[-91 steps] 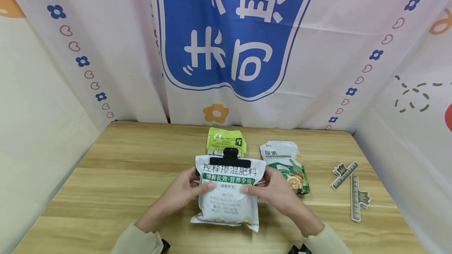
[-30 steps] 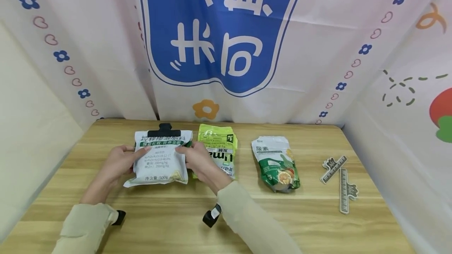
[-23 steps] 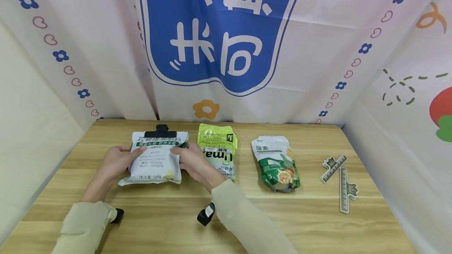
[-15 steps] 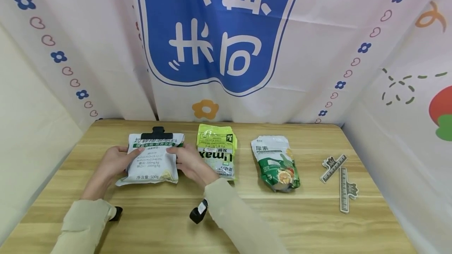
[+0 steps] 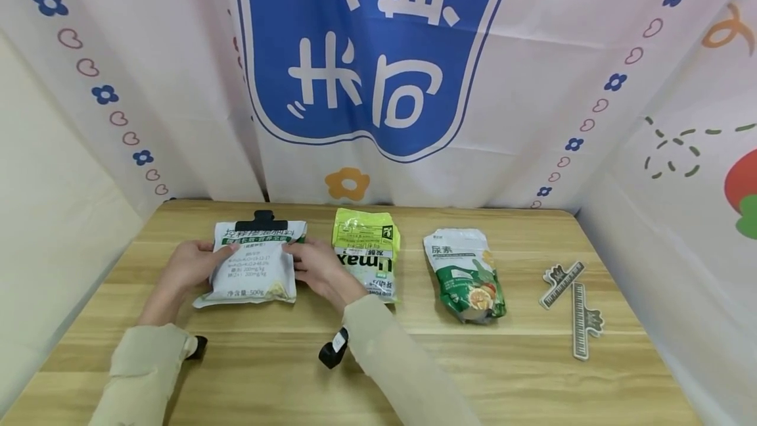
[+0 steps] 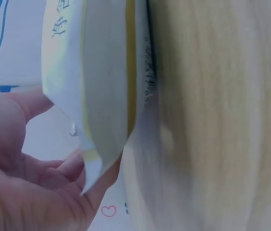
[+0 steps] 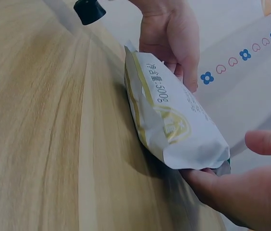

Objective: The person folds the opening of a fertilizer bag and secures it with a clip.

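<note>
A white fertilizer bag point(image 5: 254, 273) with Chinese print and a green band lies at the table's left, a black clip point(image 5: 261, 223) across its top edge. My left hand point(image 5: 190, 265) holds its left side, thumb on the front. On the opposite side, my right hand point(image 5: 317, 271) holds it with the thumb over the front edge. In the right wrist view, fingers point(image 7: 205, 180) of the right hand reach under the bag point(image 7: 169, 110), which is at or just above the wood. The left wrist view shows the bag's bottom end point(image 6: 106, 72) beside the left palm.
Right of the held bag lies a yellow-green bag point(image 5: 365, 242), then a white-and-green bag point(image 5: 467, 275). Two silver clips point(image 5: 562, 284) with ruler-like markings are at the wooden table's point(image 5: 508, 373) right. A printed curtain point(image 5: 503, 117) hangs behind.
Both hands have carried the clipped bag from the table's middle to the left and lowered it, uncovering the yellow-green bag. Over the last half second it has barely moved.
</note>
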